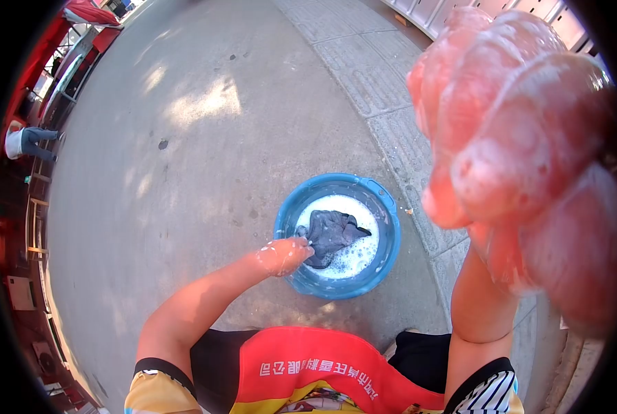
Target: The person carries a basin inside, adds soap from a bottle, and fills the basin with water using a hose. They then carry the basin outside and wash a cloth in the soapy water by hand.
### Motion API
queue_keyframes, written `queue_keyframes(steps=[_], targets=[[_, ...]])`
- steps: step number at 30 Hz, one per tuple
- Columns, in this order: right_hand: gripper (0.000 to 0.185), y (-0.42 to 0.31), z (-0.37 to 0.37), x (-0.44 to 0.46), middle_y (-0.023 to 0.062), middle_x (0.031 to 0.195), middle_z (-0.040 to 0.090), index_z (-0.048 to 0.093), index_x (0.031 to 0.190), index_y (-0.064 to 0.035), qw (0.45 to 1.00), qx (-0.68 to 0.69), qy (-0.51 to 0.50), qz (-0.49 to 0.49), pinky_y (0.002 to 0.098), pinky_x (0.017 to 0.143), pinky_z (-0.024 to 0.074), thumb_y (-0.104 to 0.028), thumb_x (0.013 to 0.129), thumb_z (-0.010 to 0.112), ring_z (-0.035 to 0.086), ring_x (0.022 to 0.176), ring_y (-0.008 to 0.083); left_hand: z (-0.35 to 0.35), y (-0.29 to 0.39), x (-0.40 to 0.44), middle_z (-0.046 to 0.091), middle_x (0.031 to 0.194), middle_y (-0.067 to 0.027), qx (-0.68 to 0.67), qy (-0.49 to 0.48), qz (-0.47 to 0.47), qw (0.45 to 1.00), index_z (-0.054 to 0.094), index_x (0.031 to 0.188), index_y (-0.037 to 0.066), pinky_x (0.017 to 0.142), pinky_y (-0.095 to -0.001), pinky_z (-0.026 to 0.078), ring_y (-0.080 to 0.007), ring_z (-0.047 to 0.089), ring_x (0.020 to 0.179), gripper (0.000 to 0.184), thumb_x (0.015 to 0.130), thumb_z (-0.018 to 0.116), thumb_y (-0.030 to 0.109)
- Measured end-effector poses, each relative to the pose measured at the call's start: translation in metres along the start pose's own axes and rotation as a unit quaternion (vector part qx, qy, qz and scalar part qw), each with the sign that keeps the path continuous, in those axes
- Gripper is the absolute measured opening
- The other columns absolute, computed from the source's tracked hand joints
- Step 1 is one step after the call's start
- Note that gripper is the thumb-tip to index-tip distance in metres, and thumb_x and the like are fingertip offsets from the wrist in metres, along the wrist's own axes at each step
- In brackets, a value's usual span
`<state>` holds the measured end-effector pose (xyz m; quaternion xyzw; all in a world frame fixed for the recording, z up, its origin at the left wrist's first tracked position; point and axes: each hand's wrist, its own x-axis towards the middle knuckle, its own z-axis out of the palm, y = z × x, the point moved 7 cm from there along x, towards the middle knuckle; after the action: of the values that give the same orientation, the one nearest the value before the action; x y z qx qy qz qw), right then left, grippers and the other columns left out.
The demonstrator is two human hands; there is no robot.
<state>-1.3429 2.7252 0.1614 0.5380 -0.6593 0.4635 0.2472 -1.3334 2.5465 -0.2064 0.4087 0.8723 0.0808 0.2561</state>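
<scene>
A blue plastic basin [390, 261] stands on the pavement in front of me, with white suds [353, 265] on the water in it. A dark grey cloth [332, 233], wet and crumpled, lies bunched in the foam. My left hand [285, 257] is over the basin's near left rim, its fingers closed on the cloth's left edge, foam on the back of the hand. Raised very close to the camera, my right hand [522, 138] fills the upper right, wet and soapy. Its fingers are curled in; whatever they hold, if anything, is hidden.
A red apron [315, 355] with white lettering covers my lap. Textured paving slabs [396, 141] run along the right, towards pale cabinets [446, 14]. At the far left a person [29, 141] stands beside red stalls, and a wooden stool [38, 224] is nearby.
</scene>
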Motion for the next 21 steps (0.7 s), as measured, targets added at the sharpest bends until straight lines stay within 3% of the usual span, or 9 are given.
queue_keyframes(steps=[2,6,9,11,13,15,21], targets=[[0.031,-0.001,0.000,0.001,0.0076,0.070,0.056,0.060,0.076,-0.0011,1.000,0.000,0.005,0.002,0.0301,0.057,0.0395,-0.026,0.063,0.073,0.051,0.062,0.0188,0.008,-0.003,0.000,0.053,0.102,-0.0155,0.011,0.007,-0.013,1.000,0.054,0.101,0.004,0.081,-0.0408,0.047,-0.0322,0.054,0.099,0.025,0.077,0.051,0.004],[0.031,-0.004,0.018,0.014,0.0072,0.068,0.055,0.060,0.074,-0.0010,1.000,0.011,-0.014,0.010,0.0301,0.056,0.0388,-0.026,0.062,0.074,0.051,0.062,0.0189,0.001,0.010,-0.003,0.053,0.102,-0.0157,-0.029,-0.091,-0.036,0.995,0.054,0.100,0.004,0.080,-0.0409,0.048,-0.0316,0.055,0.098,0.024,0.076,0.051,0.004],[0.031,-0.003,0.035,0.027,0.0068,0.067,0.055,0.060,0.073,-0.0009,0.999,-0.010,-0.036,0.028,0.0300,0.056,0.0383,-0.026,0.061,0.074,0.051,0.061,0.0190,0.002,0.002,0.006,0.053,0.101,-0.0161,-0.014,-0.072,-0.033,0.997,0.056,0.096,0.004,0.075,-0.0405,0.049,-0.0309,0.057,0.095,0.022,0.074,0.052,0.005],[0.026,0.008,0.044,0.029,0.0061,0.067,0.054,0.059,0.072,-0.0008,0.995,-0.027,-0.045,0.084,0.0297,0.056,0.0385,-0.020,0.061,0.074,0.051,0.062,0.0187,0.017,-0.004,0.012,0.053,0.100,-0.0166,0.004,-0.026,0.001,1.000,0.056,0.095,0.004,0.074,-0.0407,0.049,-0.0324,0.058,0.091,0.022,0.073,0.054,0.007],[0.018,0.034,0.054,0.016,0.0070,0.066,0.056,0.059,0.069,-0.0004,0.982,-0.038,-0.038,0.180,0.0272,0.053,0.0404,-0.007,0.060,0.073,0.053,0.061,0.0193,0.006,0.003,0.008,0.052,0.101,-0.0136,-0.008,-0.061,-0.031,0.998,0.055,0.095,0.005,0.076,-0.0404,0.048,-0.0313,0.057,0.094,0.020,0.076,0.050,0.007],[0.015,0.066,0.071,-0.003,0.0080,0.066,0.056,0.059,0.069,-0.0010,0.961,-0.065,-0.091,0.254,0.0298,0.054,0.0411,-0.009,0.064,0.071,0.053,0.062,0.0217,0.005,0.004,0.010,0.053,0.103,-0.0175,-0.029,-0.086,-0.036,0.995,0.057,0.094,0.004,0.072,-0.0414,0.050,-0.0333,0.058,0.092,0.022,0.073,0.054,0.008],[0.014,0.154,0.121,-0.105,0.0130,0.073,0.060,0.062,0.075,-0.0028,0.896,-0.106,-0.246,0.354,0.0388,0.063,0.0436,-0.014,0.069,0.067,0.056,0.070,0.0314,0.022,-0.006,0.018,0.054,0.097,-0.0178,-0.009,-0.024,0.015,1.000,0.057,0.093,0.002,0.074,-0.0398,0.049,-0.0332,0.058,0.090,0.021,0.073,0.054,0.009]])
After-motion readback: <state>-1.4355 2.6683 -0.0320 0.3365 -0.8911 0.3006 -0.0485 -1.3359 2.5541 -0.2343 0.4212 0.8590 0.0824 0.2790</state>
